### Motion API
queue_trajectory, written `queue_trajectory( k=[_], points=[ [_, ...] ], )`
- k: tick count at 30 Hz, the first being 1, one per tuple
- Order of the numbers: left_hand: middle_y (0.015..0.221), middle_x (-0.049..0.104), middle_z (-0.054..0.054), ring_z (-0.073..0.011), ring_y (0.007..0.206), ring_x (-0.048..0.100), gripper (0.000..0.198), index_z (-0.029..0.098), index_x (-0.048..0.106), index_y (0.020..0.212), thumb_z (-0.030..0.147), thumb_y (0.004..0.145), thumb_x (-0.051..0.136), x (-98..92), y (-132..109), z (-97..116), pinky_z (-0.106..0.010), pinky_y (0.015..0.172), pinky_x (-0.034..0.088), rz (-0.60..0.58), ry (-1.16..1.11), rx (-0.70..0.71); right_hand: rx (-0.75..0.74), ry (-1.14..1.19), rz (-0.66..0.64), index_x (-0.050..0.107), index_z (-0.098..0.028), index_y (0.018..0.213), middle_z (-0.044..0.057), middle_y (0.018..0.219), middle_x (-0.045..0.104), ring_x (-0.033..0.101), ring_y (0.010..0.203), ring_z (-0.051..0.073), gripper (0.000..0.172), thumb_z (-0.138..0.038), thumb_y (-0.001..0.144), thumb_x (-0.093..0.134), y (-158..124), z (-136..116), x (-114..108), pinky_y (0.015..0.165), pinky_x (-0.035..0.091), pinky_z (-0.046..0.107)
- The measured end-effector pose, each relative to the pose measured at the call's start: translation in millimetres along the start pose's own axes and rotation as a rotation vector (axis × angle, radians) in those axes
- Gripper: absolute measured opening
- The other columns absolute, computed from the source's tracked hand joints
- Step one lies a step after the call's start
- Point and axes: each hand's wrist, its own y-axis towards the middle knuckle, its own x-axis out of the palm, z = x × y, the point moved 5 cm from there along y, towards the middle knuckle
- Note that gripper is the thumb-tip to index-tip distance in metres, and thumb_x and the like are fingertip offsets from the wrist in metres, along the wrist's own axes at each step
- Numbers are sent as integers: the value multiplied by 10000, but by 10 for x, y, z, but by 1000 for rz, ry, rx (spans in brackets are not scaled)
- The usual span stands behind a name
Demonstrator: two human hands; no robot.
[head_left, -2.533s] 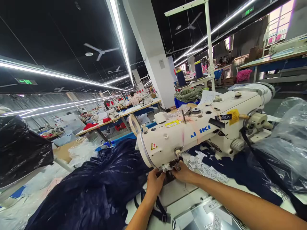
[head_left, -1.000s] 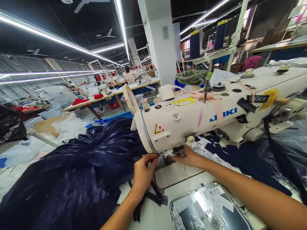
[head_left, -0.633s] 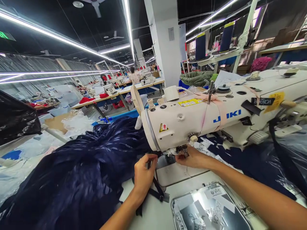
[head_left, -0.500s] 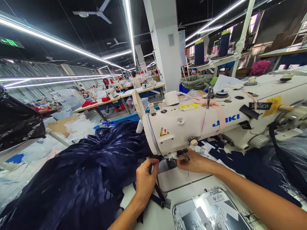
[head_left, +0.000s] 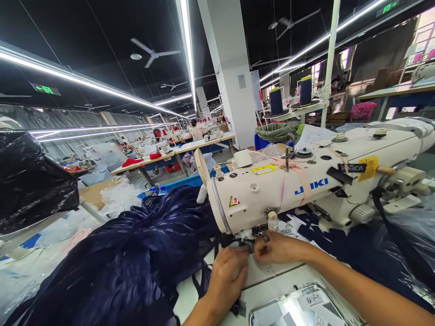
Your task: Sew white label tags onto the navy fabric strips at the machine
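Note:
A cream sewing machine stands across the table. My left hand rests just under its head, fingers curled down onto a dark strap by the needle area. My right hand sits beside it to the right, fingers pinched together at the presser foot; what they hold is hidden. A large heap of navy fabric lies to the left of both hands.
A metal tray with paper labels sits at the near edge. More labels and navy cloth lie behind the machine. Black plastic bag at left, clear plastic at right. Thread cones stand on a rack. Other workers sit at distant tables.
My left hand has moved right, from holding the strap up at the fabric's edge to lying fingers-down next to my right hand under the needle. The view tilted slightly.

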Motion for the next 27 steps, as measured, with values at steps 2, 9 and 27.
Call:
queue_trajectory(
  k=[2,9,27],
  points=[
    [982,651,-63,-201,902,583,306,216,588,988,125,699,544,63,17,24,-346,808,454,-114,-36,-10,7,37,-16,594,-175,590,-52,566,501,459,589,102,95,-98,608,542,-7,-14,-5,538,349,181],
    [771,653,-10,-157,740,583,284,214,606,925,125,656,593,115,51,-40,-270,710,471,-173,-183,-284,45,173,-7,568,-164,578,-52,564,495,453,592,102,100,-81,617,527,6,-38,2,557,367,192],
    [745,640,-67,-158,712,589,130,185,609,776,175,780,479,100,17,305,-266,643,483,-52,-167,104,153,56,218,598,-162,578,-37,526,511,458,554,107,102,-112,633,528,141,75,153,506,316,200]
  ],
)
